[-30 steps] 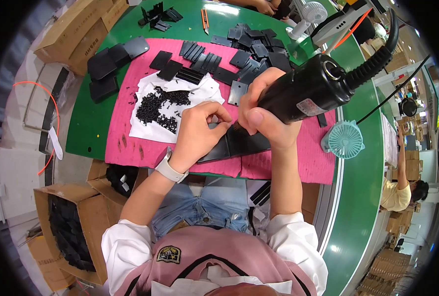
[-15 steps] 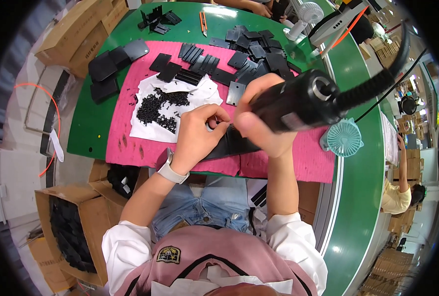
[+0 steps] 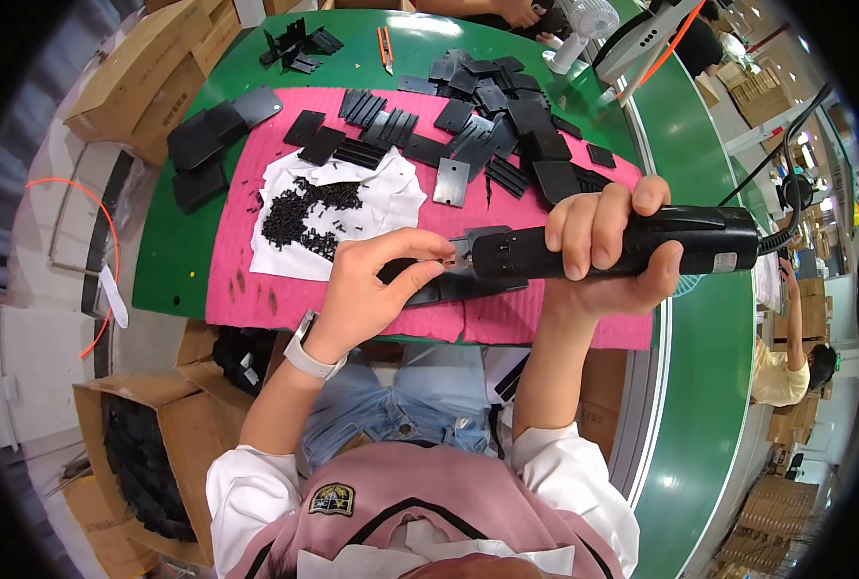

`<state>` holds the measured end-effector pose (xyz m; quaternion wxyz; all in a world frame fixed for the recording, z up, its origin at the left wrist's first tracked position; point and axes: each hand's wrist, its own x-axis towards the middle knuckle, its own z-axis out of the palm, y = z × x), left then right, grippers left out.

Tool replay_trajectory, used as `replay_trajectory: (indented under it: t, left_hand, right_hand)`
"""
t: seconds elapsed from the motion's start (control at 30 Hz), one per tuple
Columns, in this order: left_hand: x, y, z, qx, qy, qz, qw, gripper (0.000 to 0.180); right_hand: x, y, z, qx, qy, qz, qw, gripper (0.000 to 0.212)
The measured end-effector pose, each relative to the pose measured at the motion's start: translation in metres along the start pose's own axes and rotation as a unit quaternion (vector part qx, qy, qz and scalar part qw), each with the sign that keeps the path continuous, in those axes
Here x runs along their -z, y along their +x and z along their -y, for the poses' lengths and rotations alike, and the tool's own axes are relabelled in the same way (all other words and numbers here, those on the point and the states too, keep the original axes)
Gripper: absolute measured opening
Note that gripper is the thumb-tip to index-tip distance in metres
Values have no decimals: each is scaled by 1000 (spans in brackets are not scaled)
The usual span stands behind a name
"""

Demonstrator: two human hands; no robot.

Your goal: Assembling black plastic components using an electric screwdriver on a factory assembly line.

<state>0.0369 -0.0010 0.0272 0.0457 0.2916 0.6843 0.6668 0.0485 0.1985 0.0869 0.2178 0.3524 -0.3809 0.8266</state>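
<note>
My right hand [image 3: 603, 246] is wrapped around a black corded electric screwdriver [image 3: 700, 232], held nearly level with its nose pointing left. The fingertips of my left hand [image 3: 376, 285] are pinched together at the screwdriver's tip; whatever is between them is too small to make out. Below both hands lies a dark flat part [image 3: 478, 288], mostly covered by them. To the left of my left hand, a heap of small black screws [image 3: 290, 217] rests on a crumpled white cloth [image 3: 391, 198]. A grey metal plate with holes [image 3: 451, 181] lies just beyond the screwdriver.
A pink mat [image 3: 241, 289] covers part of the green table [image 3: 164, 280]. Black plates [image 3: 531, 116] are piled at the back, near an orange utility knife [image 3: 385, 50]. A white fan [image 3: 594, 21] stands far right. An open carton [image 3: 193, 425] holds black parts at lower left.
The screwdriver has swung from slanting toward me to nearly level, its nose now at my left fingertips. My right hand has turned and shifted right; my left hand has moved slightly left and down.
</note>
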Motion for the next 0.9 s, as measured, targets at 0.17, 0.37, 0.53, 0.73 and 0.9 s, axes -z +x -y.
replay_trajectory:
  t: [0.17, 0.37, 0.53, 0.73, 0.9]
  left_hand:
    - [1, -2, -2, 3, 17, 4, 1000, 16]
    - [1, -4, -3, -5, 37, 9, 999, 16]
    - [3, -4, 1, 8, -40, 52, 998, 29]
    - [-7, -1, 7, -117, 288, 47, 949, 62]
    - [-10, -4, 10, -72, 330, 80, 938, 66]
  right_hand:
    - [-4, -2, -2, -6, 2, 22, 1000, 36]
    - [-11, -7, -3, -24, -43, 25, 998, 36]
    - [-14, -9, 2, -66, -14, -32, 997, 34]
    - [-16, -18, 7, -134, -127, 18, 983, 36]
    - [-21, -17, 6, -159, -134, 27, 978, 39]
